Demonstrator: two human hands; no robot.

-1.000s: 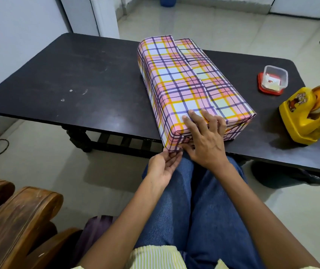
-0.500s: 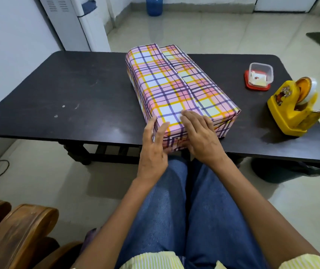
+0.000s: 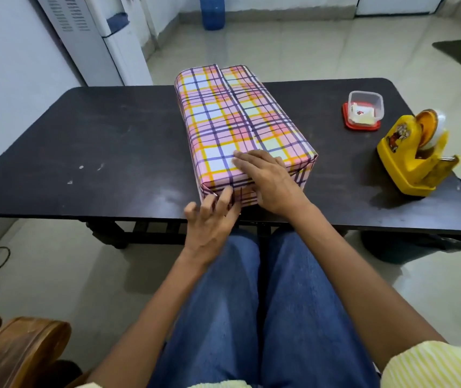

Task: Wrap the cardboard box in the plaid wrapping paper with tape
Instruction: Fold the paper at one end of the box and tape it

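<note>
Across the middle of the dark table (image 3: 111, 141) lies the box (image 3: 223, 116), wrapped all over in pink, yellow and purple plaid paper (image 3: 215, 152), with a long seam (image 3: 240, 107) running along the top and its near end close to the table's front edge. Our right hand (image 3: 268, 180) lies flat on the top at that near end. Its fingers (image 3: 248, 161) are straight and together, pointing left, and press the paper down without gripping anything. Our left hand (image 3: 212, 219) sits just below it, fingers (image 3: 223, 196) spread and loosely bent, tips touching the folded paper on the near end face; it holds nothing either. Well to the right stands a yellow tape dispenser (image 3: 411, 158) with its roll (image 3: 433, 130), and behind it a small clear tub (image 3: 365, 105) resting on a red lid (image 3: 348, 123).
</note>
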